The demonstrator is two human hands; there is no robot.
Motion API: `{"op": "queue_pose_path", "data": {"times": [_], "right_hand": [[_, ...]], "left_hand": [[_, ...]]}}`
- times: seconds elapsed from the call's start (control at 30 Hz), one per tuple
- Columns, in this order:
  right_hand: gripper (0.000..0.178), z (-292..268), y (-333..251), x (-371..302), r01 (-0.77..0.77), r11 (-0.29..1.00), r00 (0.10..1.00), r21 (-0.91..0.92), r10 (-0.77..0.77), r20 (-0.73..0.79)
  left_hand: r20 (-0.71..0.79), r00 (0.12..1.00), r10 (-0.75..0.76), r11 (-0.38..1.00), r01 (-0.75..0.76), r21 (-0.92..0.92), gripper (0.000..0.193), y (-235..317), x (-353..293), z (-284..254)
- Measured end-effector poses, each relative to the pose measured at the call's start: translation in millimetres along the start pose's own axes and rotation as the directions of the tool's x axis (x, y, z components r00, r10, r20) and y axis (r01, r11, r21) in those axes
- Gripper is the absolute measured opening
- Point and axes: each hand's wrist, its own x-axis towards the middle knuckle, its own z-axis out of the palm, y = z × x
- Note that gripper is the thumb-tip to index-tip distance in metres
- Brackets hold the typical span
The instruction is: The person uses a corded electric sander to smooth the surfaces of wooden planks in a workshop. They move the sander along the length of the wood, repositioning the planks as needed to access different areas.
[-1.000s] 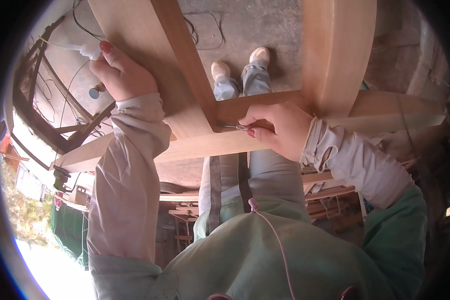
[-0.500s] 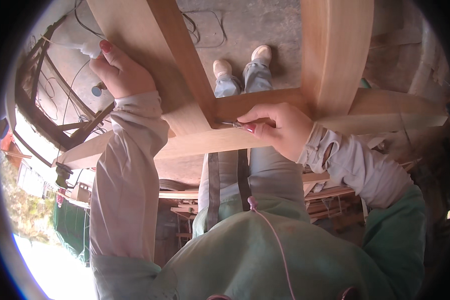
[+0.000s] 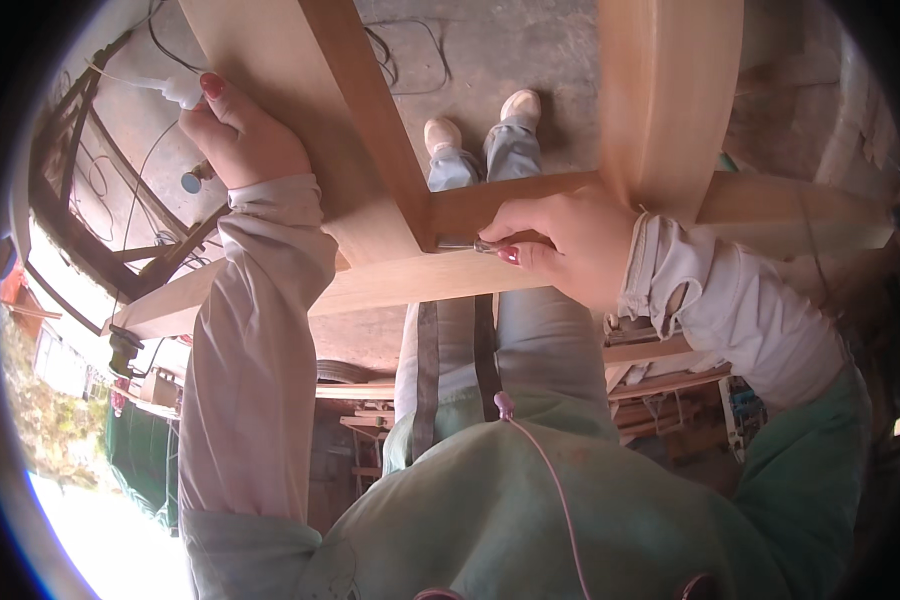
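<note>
My right hand [image 3: 580, 240] pinches a slim metal tool [image 3: 458, 243], perhaps a small blade or pick. Its tip meets the inner corner where an upright wooden board [image 3: 370, 130] joins a wooden crosspiece [image 3: 390, 285]. Most of the tool's handle is hidden by my fingers. At the upper left, my left hand [image 3: 245, 140] is closed round a small white bottle [image 3: 178, 92] with a thin nozzle pointing left. That hand's wrist rests by the board's left side. A second, curved wooden upright [image 3: 665, 100] rises from the crosspiece beyond my right hand.
On the left stands a dark curved frame [image 3: 65, 215] with cables around it. A clamp-like dark fitting [image 3: 123, 350] sits at the crosspiece's left end. Black cable [image 3: 440, 65] lies on the concrete floor [image 3: 510, 45]. Wooden pieces [image 3: 660, 390] are stacked below the crosspiece.
My right hand has shifted slightly right and its wrist has turned, with more of the tool's metal showing. The tip stays near the corner. My left hand holds almost still.
</note>
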Motion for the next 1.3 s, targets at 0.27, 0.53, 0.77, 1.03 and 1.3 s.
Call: {"op": "queue_pose_path", "data": {"times": [0.27,0.53,0.77,1.03,1.3], "right_hand": [[0.021,10,-8,5,-0.063,0.992,0.998,0.106,0.064,-0.008],[0.024,55,10,-13,0.052,0.886,0.974,0.461,0.056,-0.217],[0.025,59,4,-10,-0.098,0.778,0.973,0.621,0.206,-0.105],[0.026,30,8,-19,0.015,0.973,0.994,0.229,0.009,-0.105],[0.024,14,-1,-11,-0.039,0.995,0.999,0.092,0.039,-0.003]], "left_hand": [[-0.011,1.0,0.005,1.0,-0.005,-0.03,0.047,-7,1,2],[-0.007,1.0,0.009,1.0,-0.009,-0.007,0.047,-9,2,1],[-0.027,1.0,0.014,1.0,-0.014,0.015,0.047,-6,2,-1],[-0.035,0.999,0.031,0.999,-0.03,0.01,0.049,-11,5,0],[-0.034,0.998,0.043,0.998,-0.042,0.039,0.049,-13,7,1]]}}
